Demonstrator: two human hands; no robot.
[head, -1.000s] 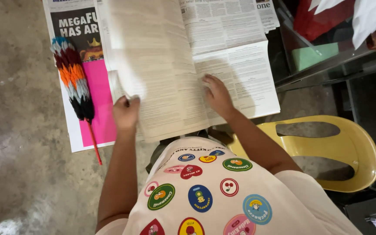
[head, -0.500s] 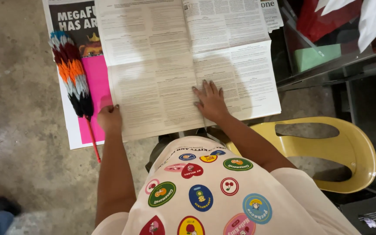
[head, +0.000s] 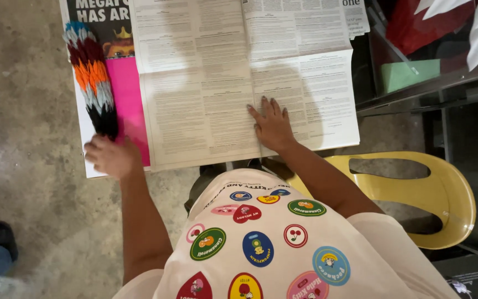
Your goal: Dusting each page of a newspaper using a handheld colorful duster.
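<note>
Feather duster (head: 91, 83), multicolour, lies on the pink page at the left edge of the spread newspaper (head: 206, 83) on the floor. Left hand (head: 109, 156) at its black lower end, fingers curled over the handle end; can't tell if it's gripped. Right hand (head: 272, 124) flat on the open newspaper, fingers spread, holding nothing. Yellow chair (head: 416, 194) to the right. Someone's shoe (head: 0, 235) bottom left.

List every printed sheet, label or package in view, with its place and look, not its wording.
Open newspaper: spread on the floor, white, dense grey columns; right hand flat on it.
Poster page: under the newspaper's left edge, black top, pink below; left hand at its lower edge.
Round patches: on the shirt, many colours.
Green box: upper right, plain.
</note>
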